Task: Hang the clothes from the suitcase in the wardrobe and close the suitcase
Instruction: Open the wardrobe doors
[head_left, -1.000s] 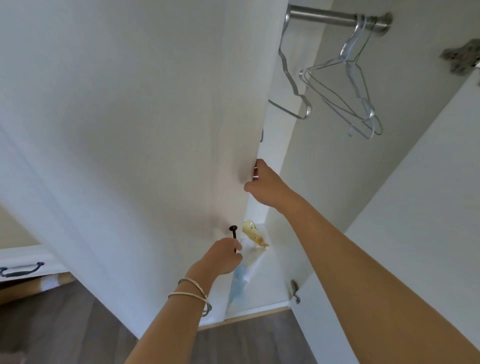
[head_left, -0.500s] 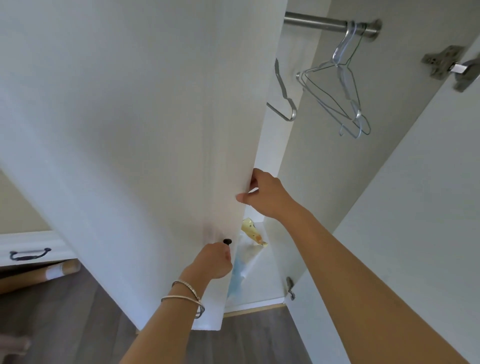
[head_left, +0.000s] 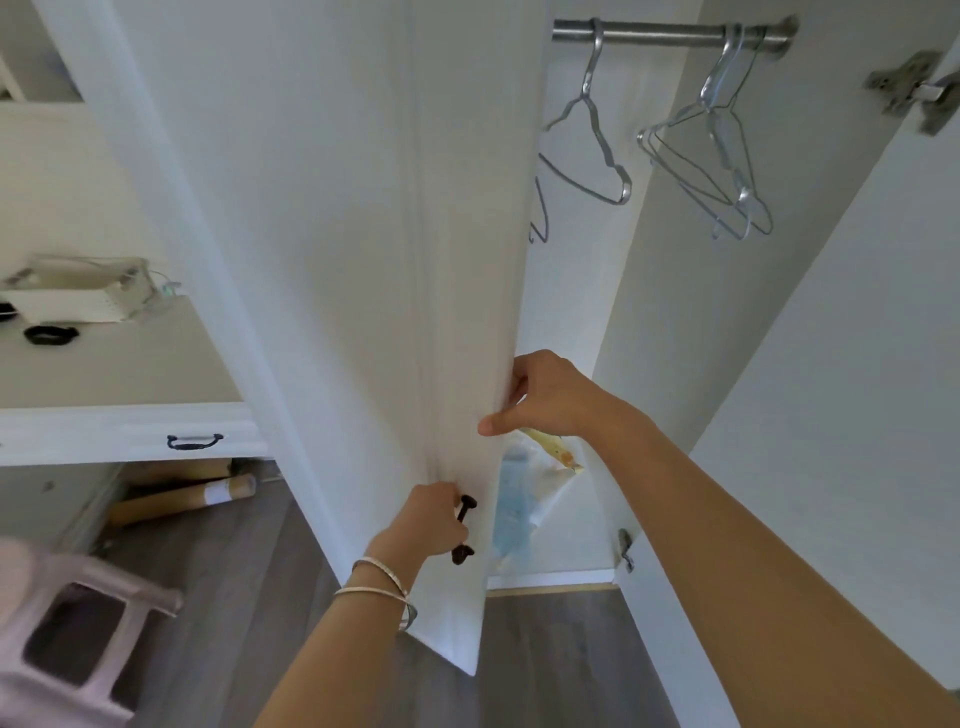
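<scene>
Gripping the dark handle (head_left: 464, 527), the left hand (head_left: 428, 522) curls; the right hand (head_left: 545, 397) pinches the door edge (head_left: 506, 332).

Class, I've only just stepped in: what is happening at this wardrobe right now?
A person is opening the wardrobe. The left hand grips the dark handle of the left door, and the right hand holds that door's edge higher up. Inside, bare wire hangers hang on the metal rail, with no clothes on them yet. The suitcase is not in view.
</scene>
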